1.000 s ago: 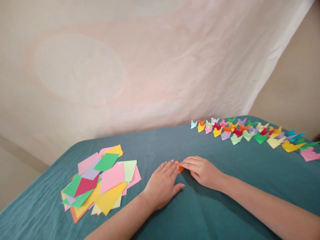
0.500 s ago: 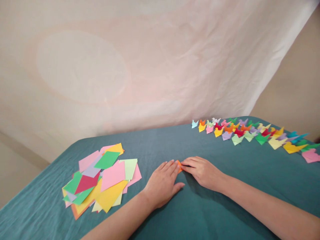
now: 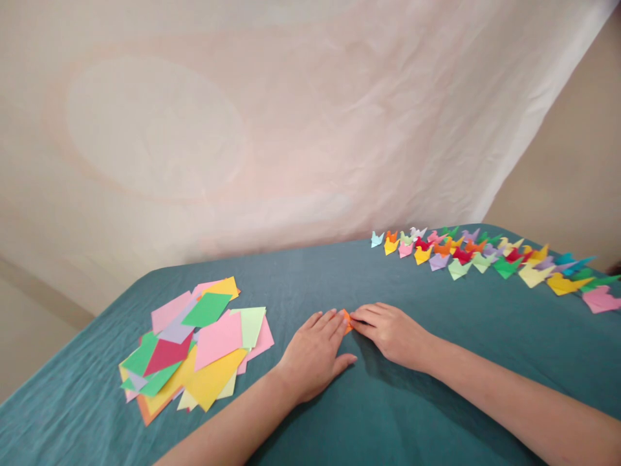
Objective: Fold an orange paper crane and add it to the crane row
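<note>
A small orange folded paper (image 3: 347,320) lies on the teal tablecloth (image 3: 436,401), mostly hidden under my fingers. My left hand (image 3: 314,355) rests flat, palm down, with its fingertips on the paper's left side. My right hand (image 3: 391,332) lies flat too, fingers pointing left and pressing the paper's right side. Only a small orange tip shows between the two hands.
A loose pile of coloured paper squares (image 3: 196,346) lies at the left. A row of several folded paper birds (image 3: 485,257) runs along the back right of the table. A pale cloth backdrop (image 3: 272,129) hangs behind the table's far edge.
Less of the orange paper shows now than a second ago, as my fingers have closed in over it. Both hands stay in nearly the same place.
</note>
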A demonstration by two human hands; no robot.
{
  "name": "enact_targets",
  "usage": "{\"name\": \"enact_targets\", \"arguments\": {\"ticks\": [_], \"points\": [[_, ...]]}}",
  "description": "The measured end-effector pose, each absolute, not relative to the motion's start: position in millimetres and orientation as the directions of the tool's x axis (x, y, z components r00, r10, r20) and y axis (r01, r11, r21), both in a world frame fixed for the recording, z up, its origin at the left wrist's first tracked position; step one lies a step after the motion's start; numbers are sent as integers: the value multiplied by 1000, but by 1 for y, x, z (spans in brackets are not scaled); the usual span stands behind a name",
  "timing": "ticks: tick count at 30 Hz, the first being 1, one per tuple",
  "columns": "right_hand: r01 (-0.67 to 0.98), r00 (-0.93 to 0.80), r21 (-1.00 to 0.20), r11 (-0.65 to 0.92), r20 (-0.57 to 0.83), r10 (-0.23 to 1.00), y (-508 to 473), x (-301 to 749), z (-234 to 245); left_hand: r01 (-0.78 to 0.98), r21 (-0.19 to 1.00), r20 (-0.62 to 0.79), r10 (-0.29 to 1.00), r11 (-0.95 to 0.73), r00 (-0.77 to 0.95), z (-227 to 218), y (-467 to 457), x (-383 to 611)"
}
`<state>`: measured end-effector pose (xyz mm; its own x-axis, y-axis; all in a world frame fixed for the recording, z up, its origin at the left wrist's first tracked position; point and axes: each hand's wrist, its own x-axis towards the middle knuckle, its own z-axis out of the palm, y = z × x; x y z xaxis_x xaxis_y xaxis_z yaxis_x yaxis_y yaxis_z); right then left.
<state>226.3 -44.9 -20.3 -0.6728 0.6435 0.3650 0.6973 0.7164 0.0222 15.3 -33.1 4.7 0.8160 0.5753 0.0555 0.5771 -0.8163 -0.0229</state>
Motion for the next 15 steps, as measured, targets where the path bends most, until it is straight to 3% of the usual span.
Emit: {"name": "enact_targets", "arguments": {"ticks": [8, 15], "points": [[696, -668, -6, 718, 361, 651, -45, 227, -19, 534, -22, 83, 531, -845, 843, 4, -32, 11], [651, -592, -181, 737, 488, 642, -41, 234, -24, 529, -30, 66, 526, -848, 848, 5, -31, 11]]}}
